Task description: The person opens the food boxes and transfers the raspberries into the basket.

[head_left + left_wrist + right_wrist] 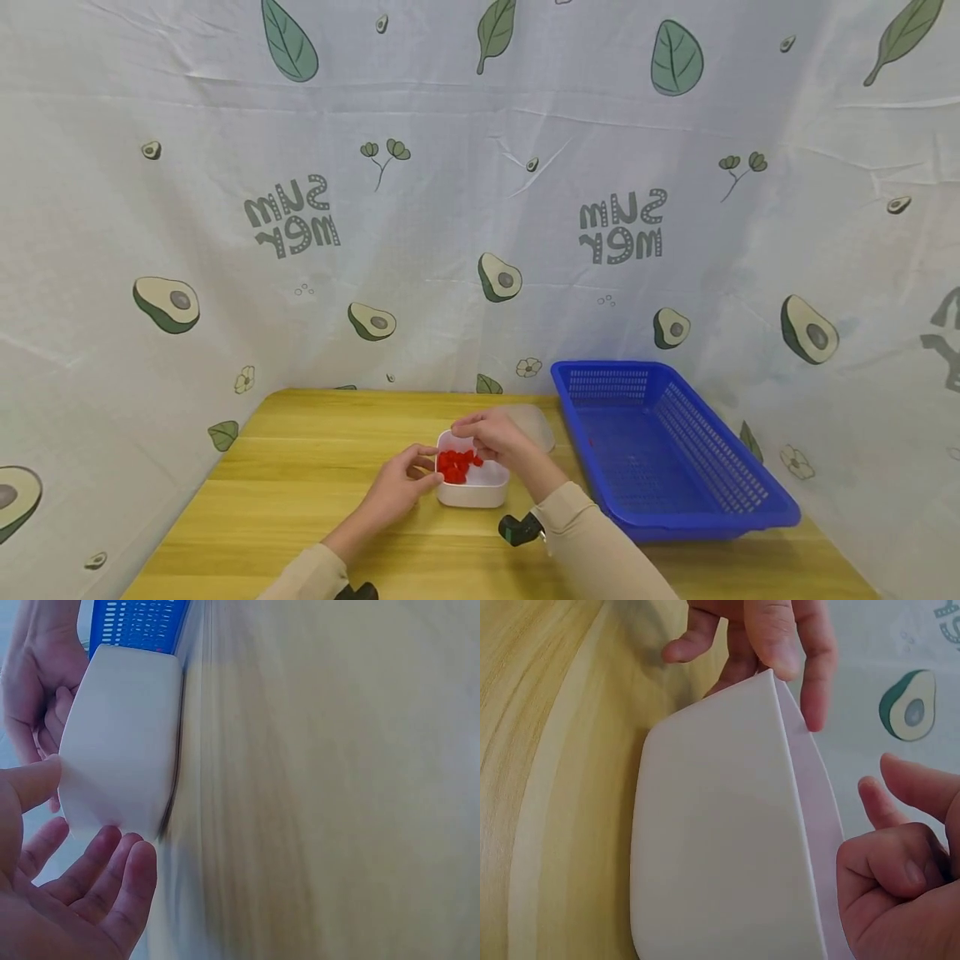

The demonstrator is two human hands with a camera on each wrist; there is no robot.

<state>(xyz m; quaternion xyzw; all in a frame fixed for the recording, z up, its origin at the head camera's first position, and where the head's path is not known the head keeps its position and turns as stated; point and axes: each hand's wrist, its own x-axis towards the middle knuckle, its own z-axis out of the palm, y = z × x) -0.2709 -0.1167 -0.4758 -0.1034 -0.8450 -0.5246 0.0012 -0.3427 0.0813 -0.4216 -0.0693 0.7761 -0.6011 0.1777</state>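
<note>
While left grip [397, 483] holds white box [472, 497] on woodgrain table [337, 433], right grip [495, 437] unclear, avocado-print cloth [450, 208] behind

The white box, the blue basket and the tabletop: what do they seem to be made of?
White box: probably plastic, smooth and rather matte, with thin walls and rounded corners.
Blue basket: likely moulded plastic, slightly glossy, with regular perforations.
Tabletop: wood or wood-look laminate, smooth; its grain streaks leave either possible.

The right wrist view crops the white box [712, 825].
</note>
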